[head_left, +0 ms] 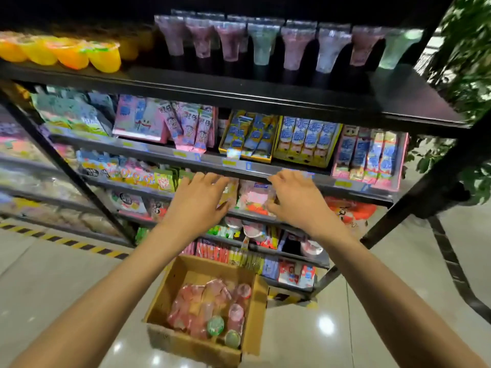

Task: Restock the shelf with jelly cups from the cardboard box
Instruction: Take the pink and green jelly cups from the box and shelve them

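Brown cardboard box [186,346] sits on the glossy floor [372,314] straight below both hands, flaps open, with a heap of jelly cups [202,301] inside. They're mostly pink, plus two green-lidded ones at the near corner. So the stock is down there, well apart from either hand.

Both arms are stretched out to the black shelf [265,94], reaching in at about the middle tier. Over there the left hand [196,200] is palm down with the fingers spread and pretty much straight, tips resting on an orange-ish packet [229,191] just to its right. It's not gripping anything as far as I can see.

Next to it the right hand [295,200] is more bent, with the fingers hooked up near the shelf rail and the thumb sticking out low toward the left hand. A pink bag [255,197] sits right between the two hands, up against the right thumb side. Honestly can't tell if the right hand really has hold of that bag or is only touching it, it's blurry there.

Way above the hands, the top tier has a row of yellow cups [66,53] off to the left and tall purple cups [231,41] over the middle. Leafy plant [473,75] is far off to the right of the right hand.
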